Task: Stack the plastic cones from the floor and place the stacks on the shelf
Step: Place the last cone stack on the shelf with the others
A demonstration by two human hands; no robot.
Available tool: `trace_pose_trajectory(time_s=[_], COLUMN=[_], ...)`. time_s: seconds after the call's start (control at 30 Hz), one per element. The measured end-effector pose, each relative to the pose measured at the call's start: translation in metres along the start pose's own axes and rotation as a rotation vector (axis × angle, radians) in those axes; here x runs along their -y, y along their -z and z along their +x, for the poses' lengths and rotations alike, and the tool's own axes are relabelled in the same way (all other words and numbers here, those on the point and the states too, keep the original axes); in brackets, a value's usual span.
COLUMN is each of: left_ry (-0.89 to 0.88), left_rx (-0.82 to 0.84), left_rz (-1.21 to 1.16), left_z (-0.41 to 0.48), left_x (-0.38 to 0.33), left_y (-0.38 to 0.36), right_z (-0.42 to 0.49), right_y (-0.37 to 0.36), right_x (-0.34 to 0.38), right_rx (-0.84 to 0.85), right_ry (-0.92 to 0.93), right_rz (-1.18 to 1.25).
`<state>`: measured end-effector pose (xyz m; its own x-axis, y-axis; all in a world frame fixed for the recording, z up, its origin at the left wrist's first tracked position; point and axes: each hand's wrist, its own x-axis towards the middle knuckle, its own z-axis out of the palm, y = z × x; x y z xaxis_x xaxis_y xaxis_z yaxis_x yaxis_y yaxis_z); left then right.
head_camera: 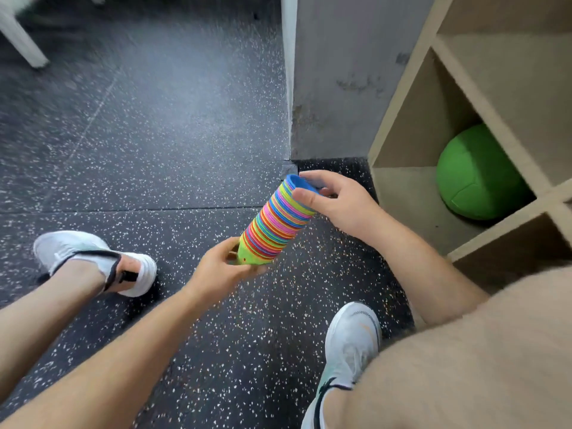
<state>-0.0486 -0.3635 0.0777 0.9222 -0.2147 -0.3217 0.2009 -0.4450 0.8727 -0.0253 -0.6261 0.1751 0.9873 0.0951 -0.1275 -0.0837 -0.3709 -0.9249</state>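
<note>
Plainly, the tilted cone stack (277, 219) is gripped endwise, left hand (224, 267) below, right hand (335, 201) above; loosened, cones could slide apart before the shelf (402, 119) is reached.

Cone stack (276, 218) between hands; ball (476, 174) in shelf (402, 97), right.

Left hand (221, 267) grips the low end of the stack (275, 221), thumb on top, fingers (258, 269) curled underneath. Right hand (339, 202) grips the high end, thumb (305, 196) pressed on the near side, fingers hooked over the rim. Hands are apart, one at each end. Left forearm (139, 335) is bare and comes in from behind-left of its hand. Right forearm (421, 264) is bare, wrist bent.
</note>
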Motion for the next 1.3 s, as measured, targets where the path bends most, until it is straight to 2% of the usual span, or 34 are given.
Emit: trace_pose_trajectory(time_s=[0.23, 0.47, 0.7, 0.77, 0.87, 0.97, 1.13, 1.3], left_ry=[-0.319, -0.531, -0.606, -0.61, -0.634, -0.634, -0.566, -0.566], left_rx=[-0.182, -0.417, -0.416, -0.429, -0.346, -0.333, -0.186, -0.086], left_rz=[-0.144, -0.441, -0.755, -0.845, -0.959, -1.074, -1.231, -1.13], left_z=[-0.072, -0.173, -0.218, -0.214, -0.206, -0.184, -0.124, -0.06], left_x=[-0.16, -0.265, -0.344, -0.37, -0.404, -0.407, -0.369, -0.342], left_y=[0.125, 0.189, 0.23, 0.236, 0.237, 0.244, 0.275, 0.294], right_z=[-0.027, -0.083, -0.119, -0.119, -0.104, -0.078, -0.034, 0.022], right_y=[0.057, 0.06, 0.038, 0.029, 0.013, -0.008, -0.051, -0.074], right_x=[0.154, 0.288, 0.359, 0.377, 0.397, 0.402, 0.395, 0.374], right_rx=[-0.002, -0.04, -0.123, -0.2, -0.309, -0.347, -0.471, -0.674], right_ry=[0.224, 0.449, 0.588, 0.599, 0.618, 0.63, 0.607, 0.544], right_rz=[0.07, 0.161, 0.272, 0.329, 0.344, 0.399, 0.516, 0.486])
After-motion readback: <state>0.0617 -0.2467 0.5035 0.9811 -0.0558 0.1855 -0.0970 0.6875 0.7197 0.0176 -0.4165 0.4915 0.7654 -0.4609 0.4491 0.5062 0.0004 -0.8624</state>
